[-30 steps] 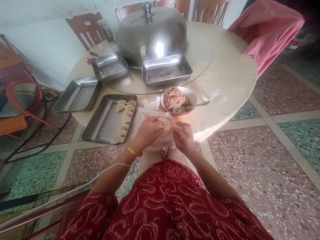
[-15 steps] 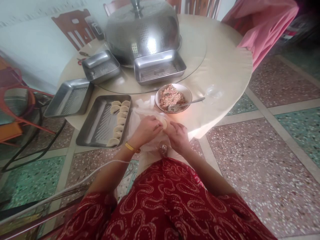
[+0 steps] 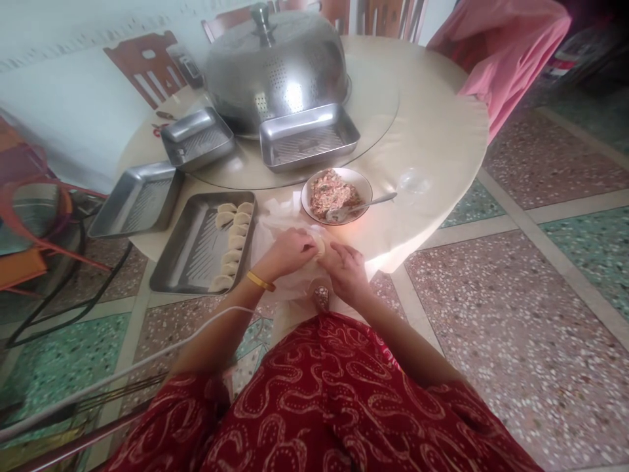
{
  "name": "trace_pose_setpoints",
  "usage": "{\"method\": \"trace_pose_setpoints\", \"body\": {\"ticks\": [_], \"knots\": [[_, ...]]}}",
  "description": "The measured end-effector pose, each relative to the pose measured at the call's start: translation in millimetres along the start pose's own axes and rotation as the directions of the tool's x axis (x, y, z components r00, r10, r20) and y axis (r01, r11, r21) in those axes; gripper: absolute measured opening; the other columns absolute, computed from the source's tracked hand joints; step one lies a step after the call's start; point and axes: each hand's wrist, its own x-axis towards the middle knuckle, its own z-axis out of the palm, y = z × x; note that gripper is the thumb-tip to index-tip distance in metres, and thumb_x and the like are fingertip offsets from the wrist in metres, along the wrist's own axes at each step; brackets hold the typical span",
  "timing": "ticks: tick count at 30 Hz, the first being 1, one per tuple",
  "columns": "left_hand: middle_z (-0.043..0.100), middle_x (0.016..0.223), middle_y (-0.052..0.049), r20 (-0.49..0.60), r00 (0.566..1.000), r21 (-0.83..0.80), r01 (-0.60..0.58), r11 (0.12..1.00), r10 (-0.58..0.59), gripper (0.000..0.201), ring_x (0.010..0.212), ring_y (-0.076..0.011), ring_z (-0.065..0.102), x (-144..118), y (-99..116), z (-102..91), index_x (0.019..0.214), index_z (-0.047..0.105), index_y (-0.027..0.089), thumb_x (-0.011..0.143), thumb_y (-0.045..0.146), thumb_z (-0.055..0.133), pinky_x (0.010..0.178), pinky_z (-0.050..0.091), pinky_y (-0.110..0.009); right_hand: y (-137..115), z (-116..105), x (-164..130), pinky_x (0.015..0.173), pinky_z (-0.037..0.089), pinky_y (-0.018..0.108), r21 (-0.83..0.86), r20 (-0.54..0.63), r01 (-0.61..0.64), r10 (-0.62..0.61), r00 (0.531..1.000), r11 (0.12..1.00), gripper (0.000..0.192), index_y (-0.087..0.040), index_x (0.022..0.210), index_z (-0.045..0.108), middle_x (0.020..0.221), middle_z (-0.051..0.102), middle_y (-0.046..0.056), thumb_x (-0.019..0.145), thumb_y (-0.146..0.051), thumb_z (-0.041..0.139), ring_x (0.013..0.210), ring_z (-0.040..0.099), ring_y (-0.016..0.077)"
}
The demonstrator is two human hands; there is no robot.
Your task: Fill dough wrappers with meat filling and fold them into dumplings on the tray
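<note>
Between my two hands is a pale dumpling (image 3: 320, 248), its edge pinched in the fingers. My left hand (image 3: 293, 250) has its thumb and forefinger closed on the dumpling's left side. From the right, my right hand (image 3: 348, 270) grips the same dumpling, its fingers bent and partly hiding it. Under the hands lies a crumpled sheet of thin white plastic (image 3: 268, 231). Just beyond them, a white bowl (image 3: 364, 180) holds minced filling (image 3: 334, 193) with a spoon (image 3: 368, 204) resting in it. Left of my hands, a metal tray (image 3: 174, 252) carries several folded dumplings (image 3: 236, 241) along its right side.
Three more metal trays, one at the left edge (image 3: 142, 190) and two farther back (image 3: 199, 139) (image 3: 309, 141), stand near a large domed steel lid (image 3: 278, 72). A clear plastic piece (image 3: 414, 181) lies right of the bowl. A white cable (image 3: 162, 357) crosses my left forearm.
My fingers have shifted slightly along the dumpling's edge, still pinching it. The whole view has moved a little; the trays and bowl stay in place on the table.
</note>
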Motion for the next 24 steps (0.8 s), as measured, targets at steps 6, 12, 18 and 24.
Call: {"method": "trace_pose_setpoints", "body": {"ticks": [6, 12, 18, 24], "knots": [[0.056, 0.061, -0.001, -0.038, 0.997, -0.117, 0.067, 0.991, -0.072, 0.026, 0.063, -0.0128, 0.045, -1.8, 1.6, -0.8, 0.060, 0.057, 0.016, 0.083, 0.021, 0.046, 0.064, 0.037, -0.027, -1.0, -1.8, -0.7, 0.095, 0.044, 0.048, 0.000, -0.004, 0.008, -0.008, 1.000, 1.000, 0.034, -0.033, 0.108, 0.072, 0.136, 0.055, 0.008, 0.083, -0.015, 0.057, 0.118, 0.049, 0.0301], [0.058, 0.068, 0.000, -0.092, 0.974, -0.280, 0.172, 0.944, -0.205, 0.025, 0.064, -0.0122, 0.048, -9.8, -3.9, -5.4, 0.072, 0.060, 0.014, 0.086, 0.027, 0.043, 0.060, 0.038, -0.025, -2.5, -15.8, 14.9, 0.093, 0.046, 0.047, 0.114, -0.143, 0.020, -0.004, 0.990, 0.993, 0.029, -0.025, 0.104, 0.073, 0.130, 0.056, 0.012, 0.087, -0.015, 0.052, 0.116, 0.051, 0.0284], [0.060, 0.071, 0.000, -0.158, 0.954, -0.396, 0.176, 0.901, -0.256, 0.023, 0.067, -0.0126, 0.050, -13.9, -7.3, -9.4, 0.077, 0.063, 0.013, 0.086, 0.026, 0.046, 0.065, 0.041, -0.026, -1.1, -29.9, 76.2, 0.101, 0.041, 0.053, 0.094, -0.009, 0.081, -0.081, 0.997, 0.992, 0.026, -0.020, 0.111, 0.071, 0.131, 0.057, 0.014, 0.090, -0.025, 0.056, 0.125, 0.044, 0.0322], [0.065, 0.084, -0.003, -0.357, 0.863, -0.506, 0.142, 0.851, -0.357, 0.018, 0.081, -0.0154, 0.056, -23.1, -7.2, -21.0, 0.083, 0.064, 0.015, 0.086, 0.025, 0.049, 0.078, 0.044, -0.029, 3.6, -36.8, 129.7, 0.106, 0.039, 0.051, 0.299, 0.224, 0.057, -0.128, 0.966, 0.953, 0.014, -0.022, 0.084, 0.075, 0.126, 0.063, 0.008, 0.088, -0.026, 0.061, 0.124, 0.051, 0.0283]]}}
